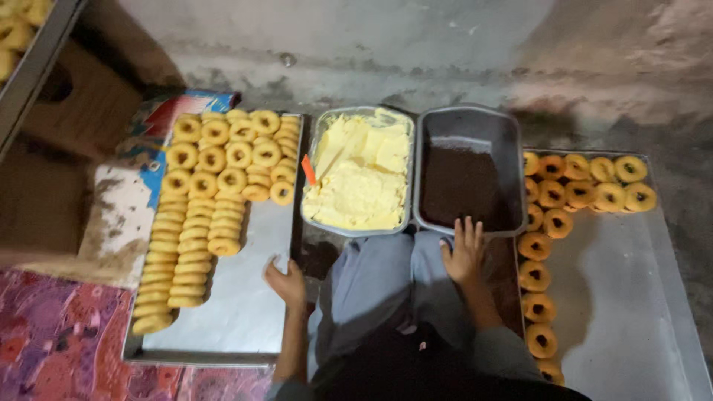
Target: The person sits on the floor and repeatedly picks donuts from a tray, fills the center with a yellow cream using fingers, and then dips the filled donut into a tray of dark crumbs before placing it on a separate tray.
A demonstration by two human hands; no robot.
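The person is sitting on the floor with the cream tub point(362, 174) straight ahead of their knees; it is filled with pale yellow cream, and an orange-handled tool point(308, 170) is leaning at its left rim. Touching the cream tub's right side, a dark tub point(468, 171) is holding brown crumbs. The right hand point(462, 252) is resting flat on that dark tub's near rim, fingers spread wide and holding nothing. The left hand point(286, 282) is lying below and left of the cream tub, on the edge of the left metal tray point(238, 312), loosely open and empty. On that tray, left of the cream tub, plain yellow ring biscuits point(215, 193) are standing in packed rows. Right of the dark tub, the right metal tray point(624, 297) is carrying filled rings point(553, 194) with dark centres, along its far and left edges.
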